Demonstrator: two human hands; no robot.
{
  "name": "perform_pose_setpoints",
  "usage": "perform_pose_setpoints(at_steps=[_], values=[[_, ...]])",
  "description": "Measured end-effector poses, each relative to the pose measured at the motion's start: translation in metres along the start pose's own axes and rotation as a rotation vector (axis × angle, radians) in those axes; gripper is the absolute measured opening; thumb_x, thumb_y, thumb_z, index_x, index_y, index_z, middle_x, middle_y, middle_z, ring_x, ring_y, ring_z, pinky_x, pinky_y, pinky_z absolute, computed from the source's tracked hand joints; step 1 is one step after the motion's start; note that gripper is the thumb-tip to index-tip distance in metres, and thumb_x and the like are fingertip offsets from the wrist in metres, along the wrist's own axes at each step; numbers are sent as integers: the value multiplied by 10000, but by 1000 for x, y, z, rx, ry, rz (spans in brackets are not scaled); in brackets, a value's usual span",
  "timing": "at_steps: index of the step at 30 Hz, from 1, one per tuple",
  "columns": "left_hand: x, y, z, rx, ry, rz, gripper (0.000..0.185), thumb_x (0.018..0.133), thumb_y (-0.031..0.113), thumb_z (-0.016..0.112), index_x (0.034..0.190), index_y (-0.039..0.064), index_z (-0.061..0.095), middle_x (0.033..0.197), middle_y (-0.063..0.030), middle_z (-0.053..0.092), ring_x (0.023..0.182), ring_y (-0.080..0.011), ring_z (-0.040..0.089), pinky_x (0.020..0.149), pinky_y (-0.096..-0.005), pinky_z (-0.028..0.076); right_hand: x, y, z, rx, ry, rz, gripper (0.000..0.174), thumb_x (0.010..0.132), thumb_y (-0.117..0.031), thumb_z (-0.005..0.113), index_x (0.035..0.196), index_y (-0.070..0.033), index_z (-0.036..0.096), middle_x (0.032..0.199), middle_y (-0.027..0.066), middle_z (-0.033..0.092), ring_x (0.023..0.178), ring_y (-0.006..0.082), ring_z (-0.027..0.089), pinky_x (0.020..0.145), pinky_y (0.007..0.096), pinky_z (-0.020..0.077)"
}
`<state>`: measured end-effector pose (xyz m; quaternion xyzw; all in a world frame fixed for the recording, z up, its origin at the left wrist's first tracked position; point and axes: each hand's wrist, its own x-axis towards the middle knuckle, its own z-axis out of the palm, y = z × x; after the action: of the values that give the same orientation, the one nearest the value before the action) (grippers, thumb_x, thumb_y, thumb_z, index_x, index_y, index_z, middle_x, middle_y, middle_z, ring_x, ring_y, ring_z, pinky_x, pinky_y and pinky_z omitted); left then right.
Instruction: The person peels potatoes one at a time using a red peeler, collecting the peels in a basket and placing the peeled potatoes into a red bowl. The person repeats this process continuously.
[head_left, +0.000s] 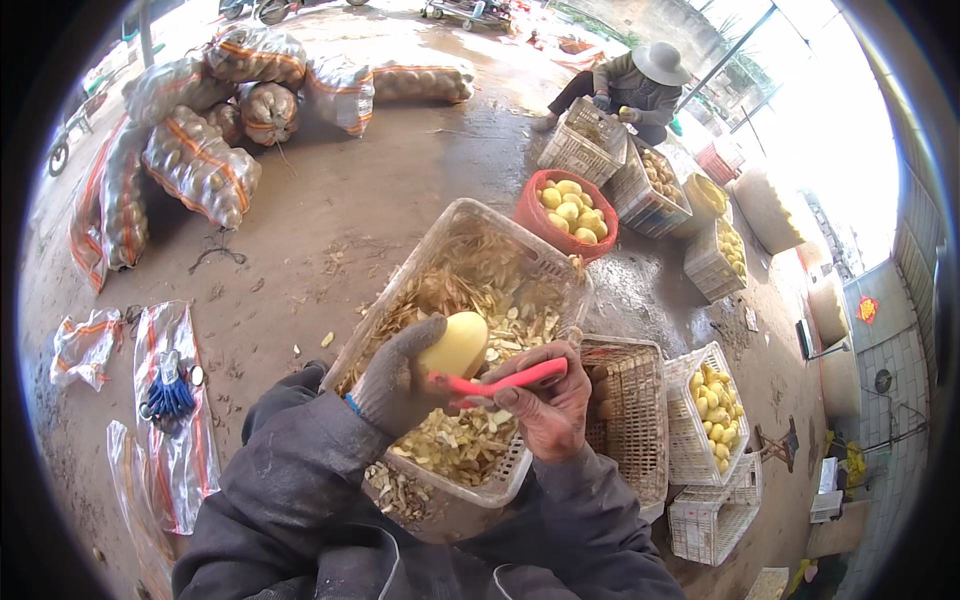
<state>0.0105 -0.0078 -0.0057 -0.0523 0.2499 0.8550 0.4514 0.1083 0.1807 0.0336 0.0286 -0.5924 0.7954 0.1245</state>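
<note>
My left hand (401, 375), in a dirty grey glove, holds a large peeled yellow potato (461, 343). Bare, my right hand (547, 401) grips a red-handled peeler (532, 377), whose head is at the potato's lower side; whether the blade touches it cannot be told. Both hands are over a plastic crate (416, 262) with peelings heaped in it. At its right stands a brown-stained crate (622, 435) with a few unpeeled potatoes, partly hidden by my right hand and sleeve.
Beyond the crate is a red tub (525, 214) of peeled potatoes. A white crate (679, 420) of peeled potatoes stands right. Filled plastic sacks (202, 165) lie back left. A co-worker (641, 90) in a hat sits at the back. Blue gloves (169, 390) lie on plastic at left.
</note>
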Motion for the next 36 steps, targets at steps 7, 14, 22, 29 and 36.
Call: perform_pose_setpoints(at_steps=[7,14,22,29,36], values=[[-10,8,-3,-1,-153,-50,599,1021,428,620,1433,-6,594,1270,-200,718,1030,-318,718,775,-400,610,46,-4,-75,0,339,-15,182,993,-35,748,1119,-67,621,993,132,761,792,211,735,718,343,609],[-15,10,23,124,54,31,595,1017,461,617,1386,-5,628,1195,-166,741,939,-275,740,794,-405,599,10,2,-28,6,-17,-62,299,977,-79,792,1178,-39,573,1041,160,751,854,234,748,708,345,618],[-6,9,-14,13,-155,-65,595,995,340,649,1445,-42,573,1287,-241,710,1134,-395,715,815,-449,611,38,10,-63,80,186,23,218,981,-75,782,1122,-41,620,968,143,764,797,226,739,686,336,595],[-16,13,1,143,-56,-5,610,1002,367,641,1462,-28,574,1293,-205,722,1101,-340,743,803,-420,630,32,-6,-51,61,235,-139,231,972,-61,789,1126,-51,617,975,100,734,810,200,725,676,333,588],[-15,11,3,334,-117,82,598,986,406,677,1371,-50,635,1236,-168,733,1072,-278,744,834,-379,626,20,7,-41,157,50,142,208,990,-115,778,1086,-29,615,954,162,766,791,242,751,697,348,594]])
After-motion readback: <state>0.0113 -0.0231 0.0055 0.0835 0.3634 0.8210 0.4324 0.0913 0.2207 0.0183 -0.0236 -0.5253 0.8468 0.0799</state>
